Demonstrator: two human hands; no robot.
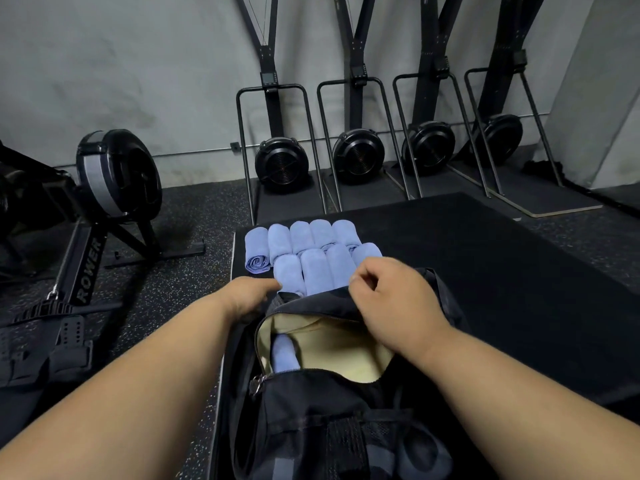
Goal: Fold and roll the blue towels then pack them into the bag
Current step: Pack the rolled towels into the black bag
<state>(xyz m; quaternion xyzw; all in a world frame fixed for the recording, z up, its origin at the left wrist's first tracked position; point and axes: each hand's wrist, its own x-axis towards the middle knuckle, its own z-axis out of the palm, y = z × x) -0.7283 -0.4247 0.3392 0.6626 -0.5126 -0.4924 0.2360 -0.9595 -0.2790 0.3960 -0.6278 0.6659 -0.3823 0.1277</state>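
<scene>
Several rolled blue towels (304, 252) lie in two rows on a black platform (485, 271), just beyond a black bag (311, 410). The bag's zip is open and shows a cream lining; one rolled blue towel (284, 353) lies inside at the left. My left hand (249, 294) rests at the bag's far left corner, fingertips touching the nearest towel roll, and whether it grips anything is hidden. My right hand (391, 303) is curled over the bag's far rim, thumb and fingers pinched at the edge of the opening.
A rowing machine (104, 209) stands on the speckled floor to the left. Several upright ski-type trainers (356, 154) with black flywheels line the grey wall behind the platform. A mesh pocket sits on the bag's near side.
</scene>
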